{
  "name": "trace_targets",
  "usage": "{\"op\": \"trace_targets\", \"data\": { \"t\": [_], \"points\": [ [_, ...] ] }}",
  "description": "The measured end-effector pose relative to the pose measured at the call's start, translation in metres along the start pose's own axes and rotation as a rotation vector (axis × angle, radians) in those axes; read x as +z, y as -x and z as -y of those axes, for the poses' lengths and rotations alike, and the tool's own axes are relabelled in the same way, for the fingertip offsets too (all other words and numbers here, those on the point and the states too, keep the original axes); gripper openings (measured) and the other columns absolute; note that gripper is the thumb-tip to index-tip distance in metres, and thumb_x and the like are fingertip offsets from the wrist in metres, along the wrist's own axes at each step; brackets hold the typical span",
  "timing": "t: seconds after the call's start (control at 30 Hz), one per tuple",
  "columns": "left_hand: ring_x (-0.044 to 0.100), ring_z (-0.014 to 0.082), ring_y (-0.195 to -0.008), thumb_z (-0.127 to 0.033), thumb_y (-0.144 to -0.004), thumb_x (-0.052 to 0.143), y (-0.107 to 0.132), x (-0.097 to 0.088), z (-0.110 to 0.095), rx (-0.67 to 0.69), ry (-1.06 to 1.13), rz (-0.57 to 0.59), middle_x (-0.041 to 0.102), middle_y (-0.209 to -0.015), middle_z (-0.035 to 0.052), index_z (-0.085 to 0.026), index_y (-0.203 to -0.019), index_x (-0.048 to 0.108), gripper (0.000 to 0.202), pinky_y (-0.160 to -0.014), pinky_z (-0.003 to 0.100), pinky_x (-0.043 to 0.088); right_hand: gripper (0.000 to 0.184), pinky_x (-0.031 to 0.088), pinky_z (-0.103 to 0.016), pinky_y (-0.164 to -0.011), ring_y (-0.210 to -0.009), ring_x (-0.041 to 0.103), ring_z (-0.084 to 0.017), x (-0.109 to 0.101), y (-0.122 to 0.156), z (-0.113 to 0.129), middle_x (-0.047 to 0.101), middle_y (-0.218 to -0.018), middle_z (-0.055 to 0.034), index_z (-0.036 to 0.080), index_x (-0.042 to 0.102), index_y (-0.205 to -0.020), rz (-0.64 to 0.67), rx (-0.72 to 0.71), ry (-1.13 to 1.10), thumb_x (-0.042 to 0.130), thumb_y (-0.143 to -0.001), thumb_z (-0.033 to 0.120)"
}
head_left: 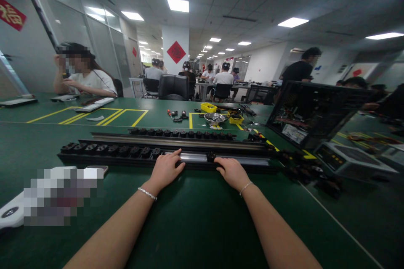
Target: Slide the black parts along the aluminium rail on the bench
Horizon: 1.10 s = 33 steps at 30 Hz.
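Note:
A long black power strip housing point(195, 167) lies across the green table in front of me, with a row of black socket modules point(112, 150) filling its left part. My left hand point(166, 169) rests on the strip just right of that row, thumb and index finger apart. My right hand point(232, 172) is curled at a single black socket module point(211, 156), which sits in the strip's channel between shiny bare stretches. Its fingertips touch the module's right side. Behind lie another long rail point(186, 141) and a further row of black sockets point(170, 133).
An open black computer case point(315, 109) and a metal power supply unit point(353, 162) stand at right. A metal bowl point(214, 117) and yellow bins point(208, 107) are farther back. A white device point(12, 210), partly blurred, lies left. A person point(94, 75) sits across the table.

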<state>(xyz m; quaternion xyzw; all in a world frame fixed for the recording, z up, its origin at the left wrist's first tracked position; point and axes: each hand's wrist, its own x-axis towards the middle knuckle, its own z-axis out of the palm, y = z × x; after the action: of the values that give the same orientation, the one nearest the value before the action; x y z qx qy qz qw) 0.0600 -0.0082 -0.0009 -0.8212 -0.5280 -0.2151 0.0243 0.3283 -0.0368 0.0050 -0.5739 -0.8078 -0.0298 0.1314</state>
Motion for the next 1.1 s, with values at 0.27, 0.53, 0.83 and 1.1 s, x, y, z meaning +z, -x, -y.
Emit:
{"op": "trace_targets", "data": {
  "t": [0.27,0.53,0.83,1.1],
  "points": [
    [0.06,0.0233,-0.1,-0.045,-0.087,0.041,0.0,-0.002,-0.001,-0.001,0.022,0.011,0.051,-0.135,-0.0012,-0.025,-0.083,0.066,0.032,-0.086,0.042,0.041,0.028,0.039,-0.032,-0.088,-0.098,0.059,-0.019,-0.004,0.001,0.001,0.067,-0.105,-0.0043,0.024,0.059,-0.11,0.003,0.002,-0.011,0.051,-0.083,0.022],
    [0.059,0.0229,-0.104,-0.046,-0.087,0.04,0.001,-0.001,0.001,0.004,-0.003,0.015,0.051,-0.136,-0.001,-0.025,-0.084,0.065,0.032,-0.087,0.041,0.042,0.032,0.039,-0.033,-0.09,-0.099,0.059,-0.018,-0.004,0.001,-0.003,0.067,-0.107,-0.0045,0.024,0.059,-0.112,0.004,-0.02,-0.053,0.051,-0.082,0.021],
    [0.059,0.0227,-0.103,-0.046,-0.087,0.04,0.0,-0.002,0.0,-0.004,0.019,0.026,0.051,-0.136,-0.0011,-0.026,-0.084,0.065,0.033,-0.088,0.042,0.042,0.029,0.041,-0.033,-0.091,-0.099,0.06,-0.019,-0.003,0.002,-0.008,0.067,-0.105,-0.0054,0.022,0.062,-0.108,-0.033,-0.035,-0.088,0.052,-0.081,0.02],
    [0.059,0.0225,-0.103,-0.045,-0.087,0.041,0.0,-0.004,-0.002,-0.012,0.035,0.028,0.051,-0.135,-0.0004,-0.026,-0.084,0.066,0.031,-0.088,0.042,0.042,0.031,0.042,-0.035,-0.092,-0.1,0.06,-0.019,-0.007,0.004,-0.012,0.067,-0.107,-0.004,0.025,0.062,-0.109,-0.013,0.001,-0.095,0.052,-0.08,0.019]
  ]
}}
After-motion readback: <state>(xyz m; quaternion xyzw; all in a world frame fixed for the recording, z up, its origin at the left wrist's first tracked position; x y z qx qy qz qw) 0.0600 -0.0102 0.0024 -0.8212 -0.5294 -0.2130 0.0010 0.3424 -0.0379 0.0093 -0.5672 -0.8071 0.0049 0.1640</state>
